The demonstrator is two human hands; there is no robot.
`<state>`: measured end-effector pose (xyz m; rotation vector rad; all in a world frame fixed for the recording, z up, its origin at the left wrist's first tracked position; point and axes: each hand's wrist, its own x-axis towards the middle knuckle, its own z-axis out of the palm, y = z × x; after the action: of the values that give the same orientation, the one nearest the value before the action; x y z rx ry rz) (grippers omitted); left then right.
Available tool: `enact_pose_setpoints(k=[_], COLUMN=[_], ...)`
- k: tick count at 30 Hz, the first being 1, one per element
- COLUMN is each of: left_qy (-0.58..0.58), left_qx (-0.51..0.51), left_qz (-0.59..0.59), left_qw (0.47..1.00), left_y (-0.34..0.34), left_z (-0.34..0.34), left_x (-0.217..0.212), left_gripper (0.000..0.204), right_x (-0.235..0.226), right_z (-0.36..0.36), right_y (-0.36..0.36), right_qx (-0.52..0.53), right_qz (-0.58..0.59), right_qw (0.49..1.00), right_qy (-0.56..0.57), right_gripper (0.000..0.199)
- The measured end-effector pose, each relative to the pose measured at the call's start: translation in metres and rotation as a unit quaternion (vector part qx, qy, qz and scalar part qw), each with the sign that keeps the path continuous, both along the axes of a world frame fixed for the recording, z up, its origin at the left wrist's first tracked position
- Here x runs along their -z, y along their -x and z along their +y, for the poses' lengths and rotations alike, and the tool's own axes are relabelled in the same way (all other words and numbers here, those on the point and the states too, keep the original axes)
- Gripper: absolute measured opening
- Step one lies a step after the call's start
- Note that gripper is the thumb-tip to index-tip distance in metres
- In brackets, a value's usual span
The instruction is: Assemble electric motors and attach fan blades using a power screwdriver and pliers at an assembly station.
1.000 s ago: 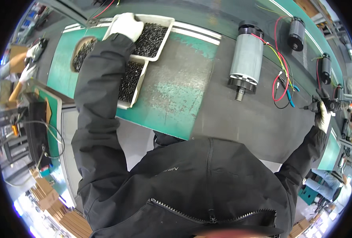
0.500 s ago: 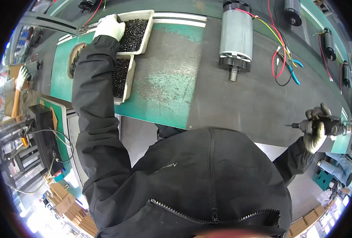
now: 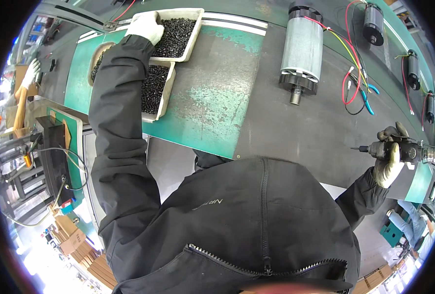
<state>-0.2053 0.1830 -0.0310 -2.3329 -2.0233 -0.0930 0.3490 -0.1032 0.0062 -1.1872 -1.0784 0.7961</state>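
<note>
My left hand point(image 3: 150, 27), in a white glove, is over the far bin point(image 3: 193, 36) of small black screw-like parts. Its fingers curl down at the left side of the bin; whatever they pinch is hidden. At the right, my right hand point(image 3: 389, 164), in a worn glove, grips a dark power screwdriver point(image 3: 398, 152) with its thin bit pointing left. A second bin point(image 3: 165, 93) of similar black parts sits just nearer, partly behind my left sleeve. Between the hands, farther back, lies a large silver cylindrical motor point(image 3: 303, 51) with black ends and a threaded shaft toward me.
Red, black and yellow-green wires trail from the motor beside blue-handled pliers point(image 3: 368, 100). Smaller motors point(image 3: 373, 24) lie along the far right. Another tray point(image 3: 92, 61) is left of my sleeve. A metal bar point(image 3: 75, 14) crosses the far left; another person's gloved hand point(image 3: 31, 73) is beyond.
The view has shifted slightly, so the motor and bins sit a little farther right. My left hand stays at the far bin, and my right hand still holds the screwdriver.
</note>
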Motion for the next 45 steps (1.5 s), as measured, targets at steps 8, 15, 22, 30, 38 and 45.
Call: enact_pose_setpoints(k=[8,15,22,30,38,45], left_qy=[-0.009,0.305,0.372,0.367,0.343,0.372], left_qx=[0.071,0.189,0.162,0.088,0.050,-0.088], left_qz=[-0.374,-0.883,-0.909,-0.906,-0.890,-0.889], left_qw=[0.925,0.302,0.093,0.192,0.295,0.251], left_y=[-0.010,-0.175,-0.227,-0.232,-0.232,-0.238], left_z=[-0.062,-0.182,-0.216,-0.225,-0.228,-0.242], left_x=[-0.037,-0.047,-0.021,-0.020,-0.004,-0.008], left_gripper=[0.023,0.034,0.033,0.032,0.024,0.026], right_x=[-0.012,-0.090,-0.097,-0.090,-0.078,-0.067], right_z=[-0.004,0.023,0.046,0.048,0.053,0.052], right_y=[0.000,0.076,0.127,0.135,0.139,0.147], right_qx=[0.046,-0.170,-0.269,-0.259,-0.228,-0.183], right_qz=[-0.016,0.274,0.289,0.304,0.331,0.372], right_qw=[0.999,0.924,0.907,0.908,0.910,0.908], right_qy=[0.008,-0.204,-0.147,-0.129,-0.100,-0.060], right_gripper=[0.053,0.042,0.037,0.033,0.030,0.028])
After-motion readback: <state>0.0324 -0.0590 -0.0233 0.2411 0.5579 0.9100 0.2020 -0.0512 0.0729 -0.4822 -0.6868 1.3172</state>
